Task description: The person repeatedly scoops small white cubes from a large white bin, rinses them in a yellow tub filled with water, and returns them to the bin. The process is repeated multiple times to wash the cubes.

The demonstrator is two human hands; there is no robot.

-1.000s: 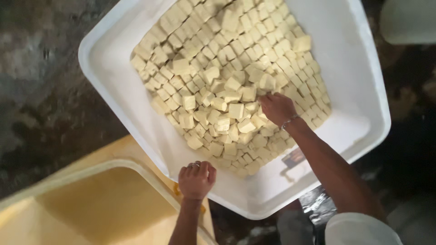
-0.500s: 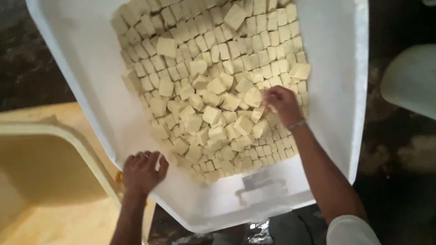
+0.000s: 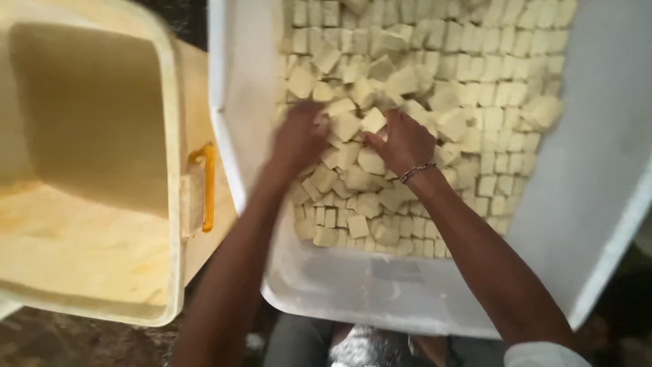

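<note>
A large white tub (image 3: 584,224) takes up most of the view and lies under both hands, its near wall just below the wrists; its floor is bare toward that wall and beyond the right hand, which suggests the contents were heaped to one side. To the left of the left forearm stands a cream-yellow bin (image 3: 88,285), apparently empty inside, with an orange handle (image 3: 206,187) on the side facing that arm, near enough to reach without stretching. Filling the tub around and beyond the hands is a thick layer of pale cubes (image 3: 475,88), soft-looking blocks lying partly in rows and partly tumbled where the fingers are. The left hand (image 3: 299,139) rests on top of the tumbled cubes; it is blurred, and I cannot tell whether it is closed on anything. The right hand (image 3: 405,143), a thin bracelet (image 3: 418,171) at its wrist, lies just beside it, fingers spread and curled down over several cubes, touching them as if gathering a handful.
</note>
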